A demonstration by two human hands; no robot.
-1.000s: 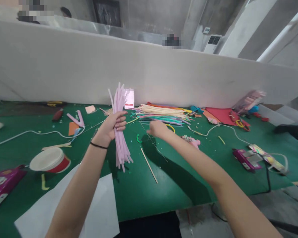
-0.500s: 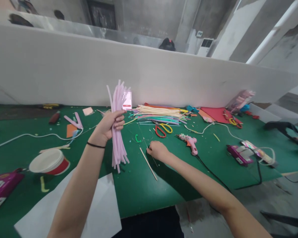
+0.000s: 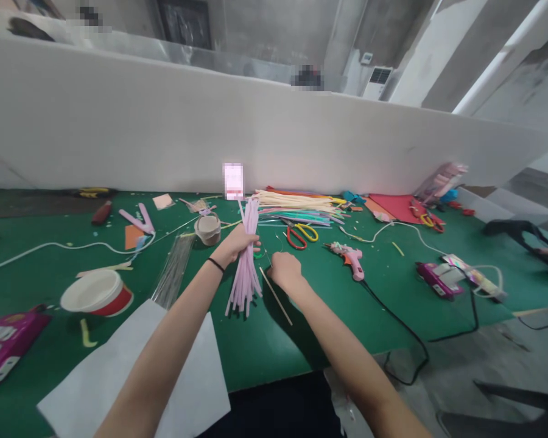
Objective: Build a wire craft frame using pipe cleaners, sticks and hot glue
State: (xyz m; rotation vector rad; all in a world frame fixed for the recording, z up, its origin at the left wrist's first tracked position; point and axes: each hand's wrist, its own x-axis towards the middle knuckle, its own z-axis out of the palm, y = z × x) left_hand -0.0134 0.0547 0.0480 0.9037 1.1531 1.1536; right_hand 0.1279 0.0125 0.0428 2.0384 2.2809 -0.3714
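My left hand [image 3: 238,242] is closed round a bundle of pale pink pipe cleaners [image 3: 245,277], holding it low over the green table [image 3: 329,316] with the lower ends fanned out on the mat. My right hand [image 3: 285,271] is just to the right of the bundle, fingers curled down at the mat by a thin wooden stick [image 3: 276,296] and a fine wire; what it grips is hidden. A small green hook-shaped piece lies between the two hands.
A pile of coloured pipe cleaners [image 3: 296,208] and red-and-yellow scissors [image 3: 298,234] lie behind the hands. A pink glue gun [image 3: 351,258] with a black cord is at right. A red paper cup [image 3: 97,294], white paper [image 3: 132,365] and a tape roll [image 3: 207,228] are at left.
My left hand has moved right and down, bringing the pink bundle from upright in the air to the mat. My right hand has pulled back toward me and now sits beside the bundle.
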